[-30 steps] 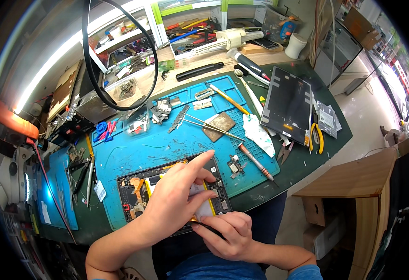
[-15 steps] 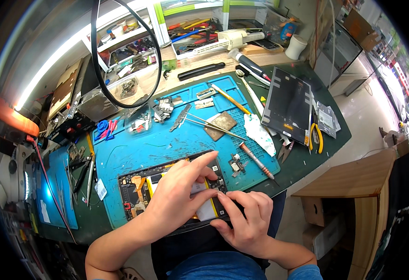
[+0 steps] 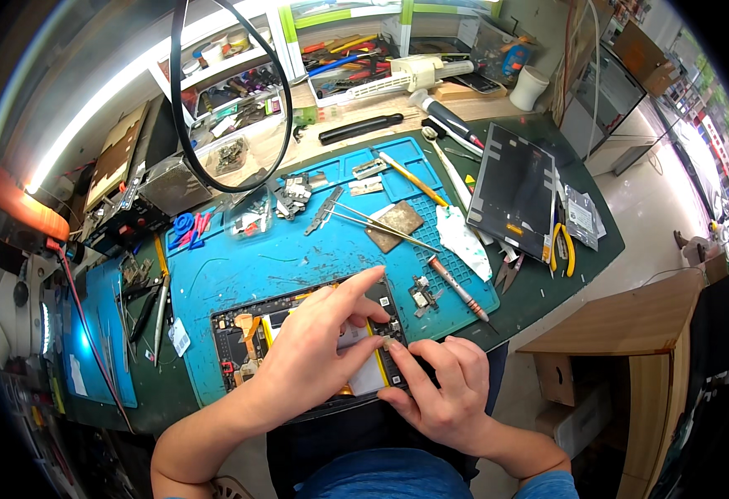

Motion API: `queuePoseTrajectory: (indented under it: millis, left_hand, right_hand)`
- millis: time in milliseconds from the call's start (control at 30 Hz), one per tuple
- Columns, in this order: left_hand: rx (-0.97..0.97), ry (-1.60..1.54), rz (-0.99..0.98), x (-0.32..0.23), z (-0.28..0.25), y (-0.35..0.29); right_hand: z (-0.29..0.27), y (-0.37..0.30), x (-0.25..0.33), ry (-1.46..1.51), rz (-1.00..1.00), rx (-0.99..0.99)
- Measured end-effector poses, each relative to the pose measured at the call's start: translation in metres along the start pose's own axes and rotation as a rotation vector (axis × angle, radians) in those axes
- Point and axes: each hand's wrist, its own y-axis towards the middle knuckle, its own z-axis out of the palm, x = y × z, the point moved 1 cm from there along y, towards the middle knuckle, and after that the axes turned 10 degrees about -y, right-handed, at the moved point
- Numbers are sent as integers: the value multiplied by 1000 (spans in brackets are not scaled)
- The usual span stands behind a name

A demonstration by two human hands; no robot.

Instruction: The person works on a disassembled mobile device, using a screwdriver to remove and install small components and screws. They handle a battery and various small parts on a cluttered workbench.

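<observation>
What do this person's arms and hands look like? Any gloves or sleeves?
Both hands are bare: no gloves, rings or watch show on the left hand or the right hand. The forearms are uncovered too. A bit of blue sleeve shows at the right elbow, matching the blue clothing at the lower edge.

Left hand (image 3: 310,353) lies palm down, index extended forward, thumb angled toward the right. Right hand (image 3: 441,391) is curled, fingers (image 3: 406,359) bent inward, apparently pinching; grip obscured. Both forearms enter from below.

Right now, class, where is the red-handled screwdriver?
In the head view, the screwdriver lies on the blue mat's right edge, above the right hand.
</observation>
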Motion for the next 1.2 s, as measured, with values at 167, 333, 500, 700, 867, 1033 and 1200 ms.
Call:
queuePoseTrajectory:
  millis: [167, 333, 500, 700, 867, 1033, 1200]
  left_hand:
    - [-1, -12, 2, 3, 0, -1]
    - [5, -7, 10, 2, 0, -1]
    - [41, 17, 70, -3, 0, 0]
    - [38, 45, 84, 0, 2, 0]
    - [17, 106, 166, 5, 2, 2]
    - [41, 288, 355, 2, -2, 5]
    - [127, 392, 444, -6, -13, 13]
  right_hand:
    - [-1, 2, -2, -27, -20, 1]
    - [-1, 1, -2, -33, -12, 0]
    - [-1, 1, -1, 39, 40, 15]
    - [-5, 8, -2, 163, 110, 26]
    - [-9, 16, -3, 219, 168, 46]
    - [-17, 29, -6, 202, 167, 70]
    - [-19, 30, -7, 170, 137, 69]
